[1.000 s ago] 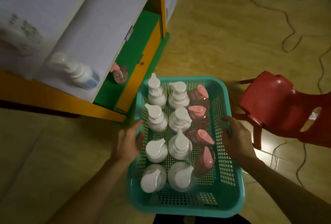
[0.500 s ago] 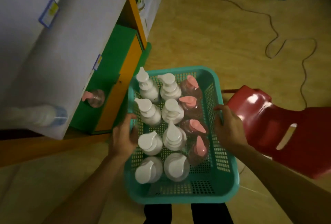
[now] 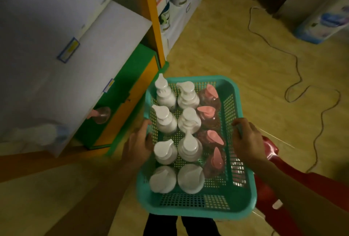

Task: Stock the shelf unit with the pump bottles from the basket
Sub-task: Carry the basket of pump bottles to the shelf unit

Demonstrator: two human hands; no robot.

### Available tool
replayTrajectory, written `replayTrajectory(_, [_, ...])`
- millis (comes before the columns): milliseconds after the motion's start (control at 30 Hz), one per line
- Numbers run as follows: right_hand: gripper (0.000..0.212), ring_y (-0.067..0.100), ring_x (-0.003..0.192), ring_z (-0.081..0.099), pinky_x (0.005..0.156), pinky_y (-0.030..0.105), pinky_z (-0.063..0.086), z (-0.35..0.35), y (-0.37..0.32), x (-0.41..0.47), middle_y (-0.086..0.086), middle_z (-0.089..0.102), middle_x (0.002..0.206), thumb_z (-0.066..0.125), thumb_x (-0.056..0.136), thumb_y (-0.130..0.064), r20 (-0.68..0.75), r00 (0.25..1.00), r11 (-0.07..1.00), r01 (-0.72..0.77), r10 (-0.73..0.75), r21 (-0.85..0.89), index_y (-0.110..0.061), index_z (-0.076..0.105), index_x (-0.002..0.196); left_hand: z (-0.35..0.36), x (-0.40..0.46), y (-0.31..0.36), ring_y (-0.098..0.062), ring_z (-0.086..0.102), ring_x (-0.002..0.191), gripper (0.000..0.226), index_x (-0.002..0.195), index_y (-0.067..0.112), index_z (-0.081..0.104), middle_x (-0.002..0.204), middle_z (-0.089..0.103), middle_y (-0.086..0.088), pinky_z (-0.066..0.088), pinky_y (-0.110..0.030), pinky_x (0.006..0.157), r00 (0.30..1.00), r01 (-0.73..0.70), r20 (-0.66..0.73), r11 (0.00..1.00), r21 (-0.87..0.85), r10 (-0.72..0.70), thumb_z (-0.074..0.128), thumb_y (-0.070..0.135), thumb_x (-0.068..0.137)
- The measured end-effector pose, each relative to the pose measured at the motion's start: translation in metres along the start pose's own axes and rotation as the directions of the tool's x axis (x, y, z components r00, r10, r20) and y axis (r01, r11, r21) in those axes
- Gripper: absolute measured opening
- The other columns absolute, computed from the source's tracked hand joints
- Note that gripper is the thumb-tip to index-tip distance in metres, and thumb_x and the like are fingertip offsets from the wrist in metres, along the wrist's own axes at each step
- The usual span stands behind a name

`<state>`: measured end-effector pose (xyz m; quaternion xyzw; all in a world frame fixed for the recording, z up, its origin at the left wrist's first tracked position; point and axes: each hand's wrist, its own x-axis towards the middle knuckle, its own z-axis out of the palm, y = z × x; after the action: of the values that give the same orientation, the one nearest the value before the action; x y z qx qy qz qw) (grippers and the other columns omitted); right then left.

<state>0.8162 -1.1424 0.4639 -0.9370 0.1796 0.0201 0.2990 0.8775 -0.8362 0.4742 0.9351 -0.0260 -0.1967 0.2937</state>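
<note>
A teal mesh basket (image 3: 243, 194) is held in front of me above the floor. Inside stand several white pump bottles (image 3: 166, 96) in two columns and several clear bottles with pink pumps (image 3: 209, 96) in a third column on the right. My left hand (image 3: 137, 147) grips the basket's left rim and my right hand (image 3: 247, 141) grips its right rim. The shelf unit (image 3: 90, 51), white boards on an orange and green frame, stands to the left. One pink-pump bottle (image 3: 101, 116) rests on its low green shelf and a blurred white bottle (image 3: 45, 134) sits on the shelf above.
A red plastic chair (image 3: 283, 184) is low on the right, partly under the basket. A thin cable (image 3: 294, 62) snakes over the wooden floor. More stocked shelves (image 3: 175, 0) run on behind the orange post. A blue-white pack (image 3: 319, 24) lies at the upper right.
The view has swung and risen: shelf unit and basket slid down-left in frame, the chair dropped to the lower right. Both hands keep hold of the basket rims.
</note>
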Motion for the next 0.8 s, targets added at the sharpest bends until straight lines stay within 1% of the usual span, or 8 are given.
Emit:
replayTrajectory(67, [0.022,0.031,0.068,0.056,0.052,0.044,0.051,0.008,-0.004,0.020,0.017,0.062,0.098,0.053,0.089,-0.003,0.009,1.000,1.000,0.009,-0.008,-0.025,-0.012,0.055,0.109,-0.005,0.017,-0.003,-0.031,0.063,0.089,0.040,0.126,0.023,0.041,0.106,0.064,-0.011,0.054,-0.043,0.073,1.000,0.004,-0.020,1.000,0.002,-0.004,0.042,0.026,0.086])
replayTrajectory(167, [0.024,0.030,0.066,0.054,0.053,0.041,0.050,0.022,-0.012,0.051,0.017,0.061,0.096,0.053,0.088,-0.004,0.061,0.998,0.999,0.011,-0.008,-0.052,-0.015,0.053,0.110,-0.012,0.045,-0.010,-0.033,0.061,0.094,0.041,0.127,0.019,0.041,0.108,0.063,-0.013,0.051,-0.039,0.075,0.997,0.079,-0.020,0.997,-0.006,-0.079,0.050,0.013,0.088])
replayTrajectory(300, [0.030,0.037,0.067,0.056,0.055,0.041,0.048,0.039,-0.031,0.090,0.024,0.061,0.092,0.054,0.083,0.004,0.061,0.997,0.997,0.050,-0.047,-0.051,-0.008,0.055,0.111,-0.024,0.073,-0.020,-0.030,0.053,0.114,0.064,0.140,0.021,0.027,0.126,0.053,-0.011,0.048,-0.047,0.092,0.984,0.158,-0.059,0.973,-0.168,-0.170,0.057,0.010,0.086])
replayTrajectory(400, [0.031,0.041,0.070,0.059,0.056,0.042,0.048,0.046,-0.044,0.112,0.026,0.062,0.095,0.054,0.082,0.005,0.071,0.994,0.994,0.090,-0.085,-0.061,-0.008,0.057,0.111,-0.030,0.085,-0.028,-0.029,0.050,0.120,0.069,0.146,0.015,0.024,0.133,0.051,-0.013,0.044,-0.042,0.099,0.972,0.215,-0.057,0.963,-0.161,-0.226,0.058,0.007,0.086])
replayTrajectory(533, [0.029,0.042,0.073,0.060,0.057,0.041,0.047,0.042,-0.058,0.141,0.026,0.063,0.095,0.056,0.081,0.006,0.076,0.983,0.983,0.173,-0.168,-0.065,-0.005,0.058,0.108,-0.033,0.096,-0.027,-0.034,0.054,0.118,0.061,0.142,0.011,0.032,0.131,0.055,-0.016,0.045,-0.040,0.094,0.942,0.324,-0.039,0.935,-0.147,-0.333,0.060,0.013,0.088])
replayTrajectory(700, [0.022,0.037,0.071,0.059,0.056,0.041,0.047,0.040,-0.057,0.179,0.022,0.062,0.096,0.053,0.088,-0.002,0.156,0.966,0.973,0.220,-0.208,-0.064,-0.008,0.055,0.108,-0.029,0.110,-0.010,-0.033,0.060,0.104,0.039,0.126,0.006,0.046,0.117,0.061,-0.017,0.044,-0.032,0.074,0.892,0.441,-0.057,0.892,-0.098,-0.448,0.056,0.018,0.091])
replayTrajectory(767, [0.020,0.035,0.071,0.059,0.058,0.043,0.050,0.040,-0.051,0.204,0.018,0.063,0.095,0.053,0.089,-0.003,0.178,0.959,0.971,0.234,-0.221,-0.052,-0.010,0.056,0.107,-0.024,0.119,-0.004,-0.031,0.060,0.103,0.036,0.123,0.005,0.049,0.114,0.062,-0.015,0.046,-0.034,0.077,0.882,0.454,-0.085,0.884,-0.108,-0.463,0.058,0.018,0.090])
replayTrajectory(800, [0.019,0.034,0.066,0.058,0.054,0.042,0.050,0.041,-0.047,0.217,0.017,0.064,0.091,0.054,0.089,-0.003,0.198,0.950,0.965,0.258,-0.243,-0.053,-0.010,0.056,0.107,-0.019,0.124,-0.002,-0.030,0.060,0.102,0.035,0.121,0.006,0.051,0.112,0.062,-0.015,0.048,-0.036,0.079,0.877,0.458,-0.097,0.880,-0.126,-0.471,0.058,0.017,0.089])
